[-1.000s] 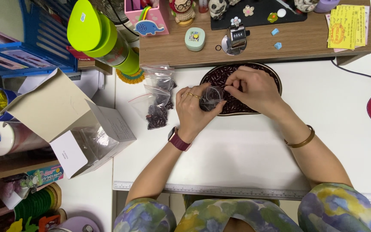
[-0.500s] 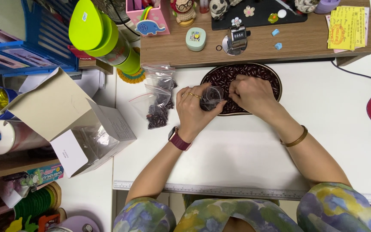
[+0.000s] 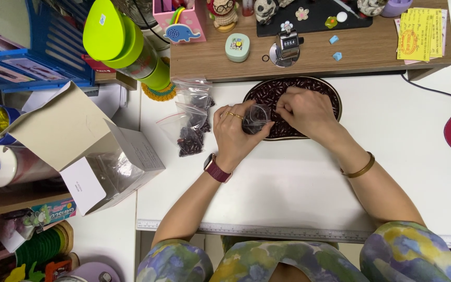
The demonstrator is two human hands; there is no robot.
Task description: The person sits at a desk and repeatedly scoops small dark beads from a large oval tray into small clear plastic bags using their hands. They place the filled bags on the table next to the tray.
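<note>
i see a small clear bag (image 3: 256, 119) of dark beans pinched in my left hand (image 3: 238, 134), held over the oval tray (image 3: 336, 104) of beans at table's twelve o'clock. my right hand (image 3: 305, 110) has fingers pinched narrow at the bag's mouth. filled zip bags (image 3: 190, 134) lie at nine o'clock of the tray.

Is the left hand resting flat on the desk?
No, the left hand holds a small clear bag at the tray edge.

White table (image 3: 298, 177) (tray (image 3: 335, 99), bags (image 3: 190, 137))
</note>
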